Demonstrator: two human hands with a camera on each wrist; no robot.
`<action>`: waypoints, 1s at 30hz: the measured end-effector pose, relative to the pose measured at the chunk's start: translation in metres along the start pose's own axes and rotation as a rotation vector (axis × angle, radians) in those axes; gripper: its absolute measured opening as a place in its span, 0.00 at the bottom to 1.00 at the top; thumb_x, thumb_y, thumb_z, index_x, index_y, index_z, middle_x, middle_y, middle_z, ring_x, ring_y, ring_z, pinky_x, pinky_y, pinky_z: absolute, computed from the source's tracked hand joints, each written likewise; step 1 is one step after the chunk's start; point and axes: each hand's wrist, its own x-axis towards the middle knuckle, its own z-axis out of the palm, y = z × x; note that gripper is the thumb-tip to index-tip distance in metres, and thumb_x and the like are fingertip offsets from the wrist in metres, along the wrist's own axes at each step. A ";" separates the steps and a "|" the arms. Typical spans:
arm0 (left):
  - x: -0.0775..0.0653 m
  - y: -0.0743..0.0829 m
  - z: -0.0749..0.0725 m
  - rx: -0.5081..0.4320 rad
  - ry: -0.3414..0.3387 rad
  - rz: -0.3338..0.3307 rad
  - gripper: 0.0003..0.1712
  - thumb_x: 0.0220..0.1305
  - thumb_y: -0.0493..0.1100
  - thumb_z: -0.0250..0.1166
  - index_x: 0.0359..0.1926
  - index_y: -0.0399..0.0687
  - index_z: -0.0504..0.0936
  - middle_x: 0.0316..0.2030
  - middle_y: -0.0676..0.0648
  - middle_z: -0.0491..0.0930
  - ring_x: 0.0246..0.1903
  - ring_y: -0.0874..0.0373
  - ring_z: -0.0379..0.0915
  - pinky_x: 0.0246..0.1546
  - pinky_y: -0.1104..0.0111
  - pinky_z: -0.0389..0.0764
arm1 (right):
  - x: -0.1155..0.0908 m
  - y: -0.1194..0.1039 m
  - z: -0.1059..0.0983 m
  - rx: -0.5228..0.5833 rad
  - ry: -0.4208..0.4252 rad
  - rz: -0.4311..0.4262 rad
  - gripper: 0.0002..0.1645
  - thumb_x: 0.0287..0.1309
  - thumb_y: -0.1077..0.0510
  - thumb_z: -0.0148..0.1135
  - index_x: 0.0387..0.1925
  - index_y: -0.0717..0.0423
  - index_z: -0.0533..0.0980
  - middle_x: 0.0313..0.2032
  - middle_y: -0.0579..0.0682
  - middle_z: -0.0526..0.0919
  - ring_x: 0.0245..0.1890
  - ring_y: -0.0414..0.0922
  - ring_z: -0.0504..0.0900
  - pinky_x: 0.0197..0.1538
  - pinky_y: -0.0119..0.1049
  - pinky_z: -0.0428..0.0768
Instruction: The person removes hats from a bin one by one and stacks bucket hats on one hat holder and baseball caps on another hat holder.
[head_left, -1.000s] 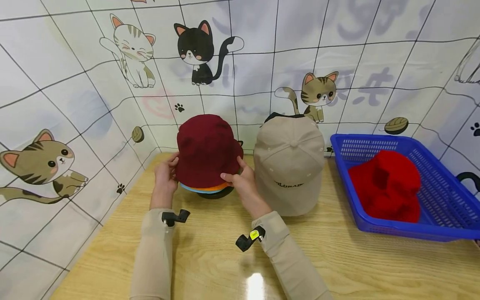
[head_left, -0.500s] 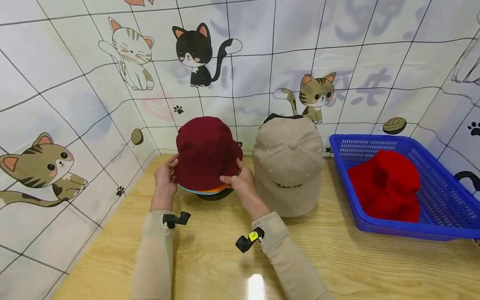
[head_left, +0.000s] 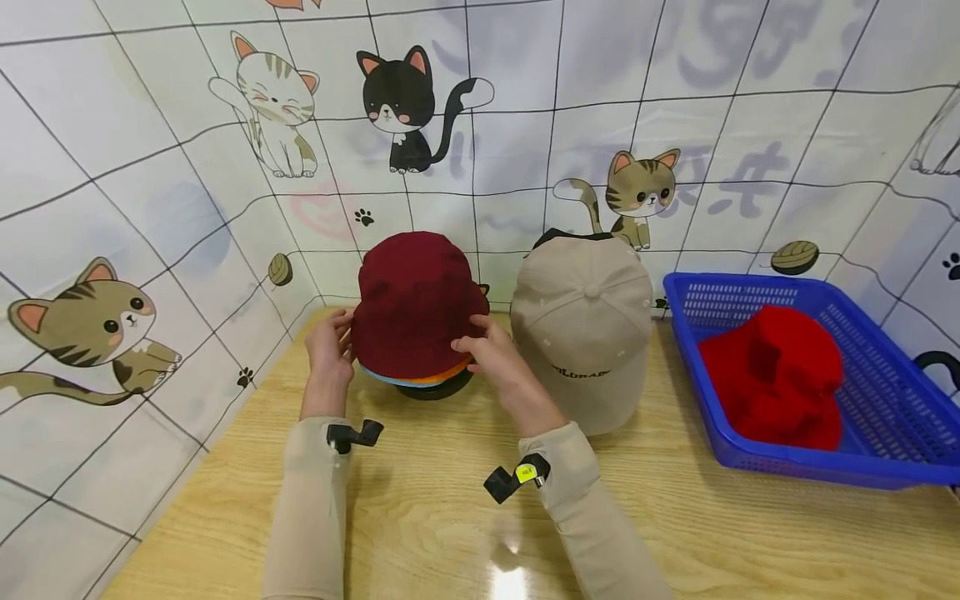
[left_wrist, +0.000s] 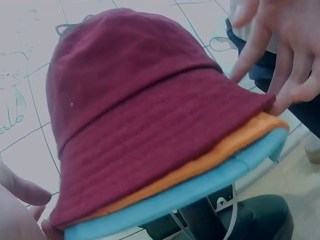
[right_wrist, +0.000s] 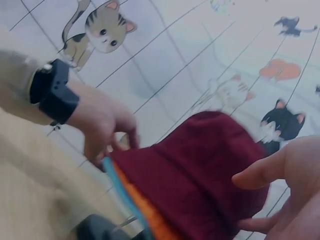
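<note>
A maroon bucket hat (head_left: 420, 300) sits on top of an orange hat (left_wrist: 240, 137) and a light blue hat (left_wrist: 240, 165), stacked over a black stand (left_wrist: 260, 215). My left hand (head_left: 330, 346) is at the left edge of the brim, its fingertips right at the cloth and its thumb apart from it in the left wrist view. At the right side of the brim, my right hand (head_left: 498, 358) has its fingers spread and relaxed, thumb in front of the hat. To its right stands a beige baseball cap (head_left: 585, 308) with dark lettering, partly behind my right hand.
A blue plastic basket (head_left: 678, 367) with a red hat (head_left: 795, 367) in it stands on the right. Behind the beige cap, something black (head_left: 558, 236) shows. A wall covering (head_left: 517, 167) with cartoon cats closes off the back and left of the wooden table (head_left: 420, 500).
My right hand has loosened from the brim and drawn slightly to the right, fingers spreading. My left hand stays at the left edge, and the hats keep their place.
</note>
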 end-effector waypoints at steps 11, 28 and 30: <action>-0.045 0.035 0.008 -0.251 -0.071 0.078 0.09 0.72 0.48 0.60 0.47 0.51 0.79 0.42 0.52 0.79 0.34 0.59 0.72 0.26 0.73 0.66 | -0.031 -0.041 -0.018 0.032 -0.131 -0.218 0.23 0.71 0.66 0.52 0.65 0.65 0.72 0.72 0.58 0.69 0.71 0.55 0.68 0.71 0.54 0.72; -0.127 0.017 0.067 0.002 -0.411 0.461 0.14 0.73 0.45 0.58 0.29 0.47 0.81 0.21 0.53 0.77 0.20 0.61 0.67 0.22 0.74 0.65 | -0.072 -0.069 -0.081 -0.026 -0.055 -0.421 0.11 0.73 0.64 0.54 0.52 0.61 0.78 0.47 0.45 0.85 0.39 0.40 0.87 0.49 0.36 0.86; -0.138 0.012 0.073 0.036 -0.460 0.482 0.15 0.74 0.45 0.58 0.28 0.48 0.80 0.20 0.53 0.77 0.20 0.61 0.68 0.22 0.73 0.65 | -0.081 -0.071 -0.093 -0.048 -0.035 -0.456 0.10 0.74 0.64 0.54 0.50 0.60 0.78 0.45 0.43 0.86 0.37 0.40 0.87 0.48 0.34 0.86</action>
